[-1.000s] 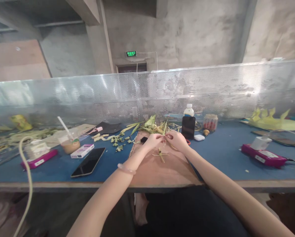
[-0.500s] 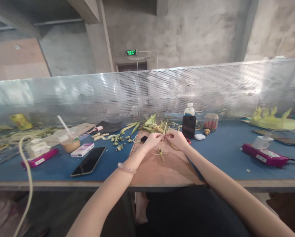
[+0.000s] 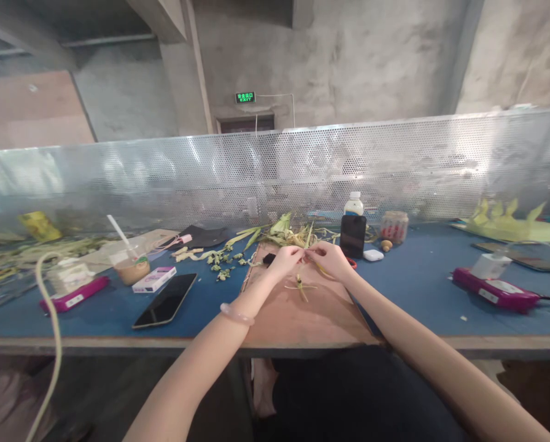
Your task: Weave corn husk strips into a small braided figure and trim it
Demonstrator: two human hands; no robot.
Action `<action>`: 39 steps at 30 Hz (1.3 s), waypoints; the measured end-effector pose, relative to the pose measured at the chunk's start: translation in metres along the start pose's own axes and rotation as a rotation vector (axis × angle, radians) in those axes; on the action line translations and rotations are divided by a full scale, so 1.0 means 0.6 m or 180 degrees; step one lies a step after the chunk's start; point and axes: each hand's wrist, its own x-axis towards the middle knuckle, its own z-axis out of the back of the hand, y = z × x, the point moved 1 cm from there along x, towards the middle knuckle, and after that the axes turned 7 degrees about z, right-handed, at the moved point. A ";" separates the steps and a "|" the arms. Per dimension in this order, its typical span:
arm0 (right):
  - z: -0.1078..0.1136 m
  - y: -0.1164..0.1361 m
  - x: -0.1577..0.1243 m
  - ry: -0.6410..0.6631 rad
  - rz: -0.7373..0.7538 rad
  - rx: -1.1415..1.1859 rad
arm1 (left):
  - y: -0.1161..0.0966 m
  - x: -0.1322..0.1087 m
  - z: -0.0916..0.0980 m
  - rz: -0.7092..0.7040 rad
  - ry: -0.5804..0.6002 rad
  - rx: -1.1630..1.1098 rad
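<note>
Across the blue worktop [image 3: 408, 301] in front of you, the largest thing close to your hands is the brown board [image 3: 298, 325], running away from you with its near end at the front edge. At its far end lies a loose heap of leaves [image 3: 282, 227], just beyond your fingers. The black phone [image 3: 352, 236] stands upright past your right hand.

Your left hand [image 3: 285, 263] and right hand [image 3: 330, 259] come in from either side and meet over the board. Each grip is pinched, thumb to fingers, the two sets of fingertips practically touching, seemingly on one slim green strip [image 3: 309, 235]. Neither hand looks clearly nearer to it.

On the board, on your side of the fingertips, lies a small knotted piece [image 3: 299, 286], touched by neither hand. Its strands splay sideways and toward you, so it has no single long axis; its middle sits slightly closer to the left fingertips. A yellowish strand [image 3: 325, 272] slants under your right hand.

The strip itself stands between the grips, long axis near upright, tip pointing up and away from you. Your fingers hide its lower end.
</note>
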 end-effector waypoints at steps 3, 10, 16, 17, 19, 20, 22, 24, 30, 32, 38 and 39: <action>0.000 0.002 0.000 0.0017 0.0018 0.0056 | 0.002 0.000 0.000 0.0042 -0.0006 -0.0076; -0.002 0.000 0.001 -0.0145 0.0023 -0.0158 | 0.013 0.008 -0.007 0.0133 0.0045 -0.0280; -0.002 -0.001 0.001 -0.0258 0.0095 -0.0382 | 0.011 0.007 -0.010 0.0156 0.0170 -0.0423; -0.001 0.000 0.000 -0.0255 0.0107 -0.0407 | 0.009 0.005 -0.010 0.0147 0.0198 -0.0434; 0.000 0.001 0.000 -0.0247 0.0126 -0.0446 | 0.005 0.003 -0.010 0.0120 0.0228 -0.0444; 0.000 0.002 0.000 -0.0240 0.0134 -0.0455 | 0.005 0.003 -0.010 0.0103 0.0232 -0.0444; 0.001 0.004 -0.001 -0.0216 0.0155 -0.0444 | 0.005 0.002 -0.010 0.0059 0.0236 -0.0433; 0.001 0.007 -0.002 -0.0190 0.0183 -0.0394 | 0.009 0.003 -0.009 0.0008 0.0234 -0.0403; 0.000 0.009 -0.003 -0.0151 0.0134 -0.0138 | 0.017 0.006 -0.008 -0.0109 0.0125 -0.0252; 0.000 0.005 -0.003 -0.0152 0.0041 -0.0044 | 0.016 0.006 -0.008 -0.0129 0.0079 -0.0197; 0.005 0.000 0.001 -0.0005 -0.0116 0.0181 | 0.003 0.003 -0.007 -0.0127 0.0035 -0.0073; 0.005 0.000 0.002 0.0011 -0.0129 0.0190 | 0.001 0.002 -0.007 -0.0127 0.0045 -0.0059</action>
